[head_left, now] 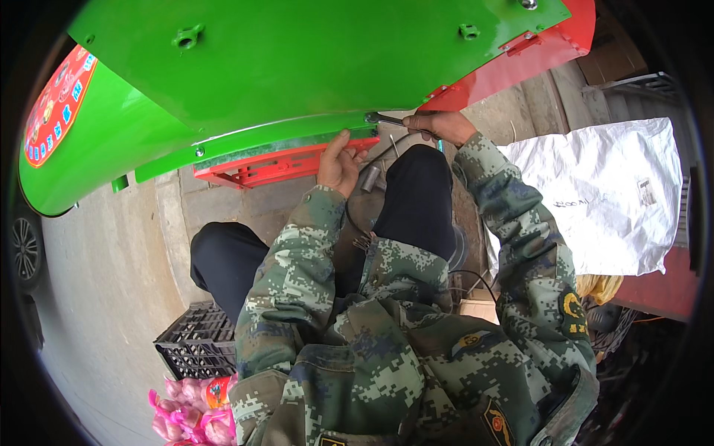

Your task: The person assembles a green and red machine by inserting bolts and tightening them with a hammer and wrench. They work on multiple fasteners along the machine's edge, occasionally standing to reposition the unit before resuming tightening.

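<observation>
- Wrench (391, 120) at 12 o'clock, just toward 1; head against lower edge of green panel (297, 67), handle running to 1. What the head seats on is hidden.
- Right hand (448, 128) at 1 o'clock: fingers closed around the outer end of the handle, thumb along it, pinching the wrench.
- Left hand (340, 165) at 12 o'clock, a touch toward 11: thumb raised and parted from the loosely curled fingers. Overlaps the inner end of red frame (253, 168); contact cannot be told.
- Red frame slants from 12 down to 10, under the panel's edge.
- Panel fills 10 to 1; second red panel (513, 68) joins it at 1. Two green bosses on its face, at 11 (188, 37) and 1 (468, 31).
- Round red label (58, 108) at 10, on curved green body.
- Grey metal cylinder (370, 178) at 12, just below the left hand's fingers, near dark knee (419, 186).
- Camouflage sleeves (286, 260) reach up from 6.
- White sack (595, 197) at 3, creased, dark marks on it.
- Black crate (195, 342) at 8; pink net bags (190, 416) at 7, just beside it.
- Wheel (27, 245) at 9, on the rim of view.
</observation>
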Tool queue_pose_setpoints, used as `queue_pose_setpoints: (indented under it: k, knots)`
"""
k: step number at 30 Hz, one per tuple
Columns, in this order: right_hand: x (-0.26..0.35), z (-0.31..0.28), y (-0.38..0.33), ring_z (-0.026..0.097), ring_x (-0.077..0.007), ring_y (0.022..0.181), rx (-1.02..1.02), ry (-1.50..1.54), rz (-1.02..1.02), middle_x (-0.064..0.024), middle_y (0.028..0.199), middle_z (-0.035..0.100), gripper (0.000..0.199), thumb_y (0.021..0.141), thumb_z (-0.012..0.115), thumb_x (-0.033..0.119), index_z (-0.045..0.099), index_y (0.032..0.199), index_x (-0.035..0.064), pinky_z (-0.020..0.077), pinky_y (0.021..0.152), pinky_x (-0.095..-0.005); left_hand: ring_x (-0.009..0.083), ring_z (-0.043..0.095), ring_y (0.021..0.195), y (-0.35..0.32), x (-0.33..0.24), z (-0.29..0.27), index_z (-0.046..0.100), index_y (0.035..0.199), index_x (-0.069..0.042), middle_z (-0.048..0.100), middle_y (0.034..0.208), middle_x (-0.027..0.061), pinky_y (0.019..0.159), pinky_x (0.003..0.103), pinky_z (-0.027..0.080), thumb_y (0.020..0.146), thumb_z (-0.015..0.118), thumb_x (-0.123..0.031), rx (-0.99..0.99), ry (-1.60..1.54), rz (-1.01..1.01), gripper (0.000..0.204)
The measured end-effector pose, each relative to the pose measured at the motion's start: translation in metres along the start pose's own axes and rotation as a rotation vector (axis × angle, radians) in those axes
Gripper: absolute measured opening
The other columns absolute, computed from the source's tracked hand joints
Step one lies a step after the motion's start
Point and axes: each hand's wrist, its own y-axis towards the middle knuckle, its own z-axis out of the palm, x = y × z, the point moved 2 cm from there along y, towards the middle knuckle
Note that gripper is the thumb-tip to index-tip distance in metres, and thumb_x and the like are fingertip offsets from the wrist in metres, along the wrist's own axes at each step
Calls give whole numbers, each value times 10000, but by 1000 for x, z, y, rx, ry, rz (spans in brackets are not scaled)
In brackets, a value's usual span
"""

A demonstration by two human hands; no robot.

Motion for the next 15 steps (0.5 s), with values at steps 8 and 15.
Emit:
queue_pose_setpoints:
  k: [8,15]
  knots:
    - [-4,16,-22,500,-101,401,164,202,203,-62,563,610,313,913,703,308,691,819,10,378,394,-250,226,628,1096,1,3,5,575,1215,-126,659,1196,48,880,383,448,932,645,-277,14,-13,-2,328]
    - [15,63,-40,574,-159,462,228,516,310,-58,556,553,288,999,561,237,677,903,-9,424,393,-268,216,641,1067,-1,1,14,585,1188,-106,668,1166,68,893,399,496,942,634,-268,12,-42,-8,299]
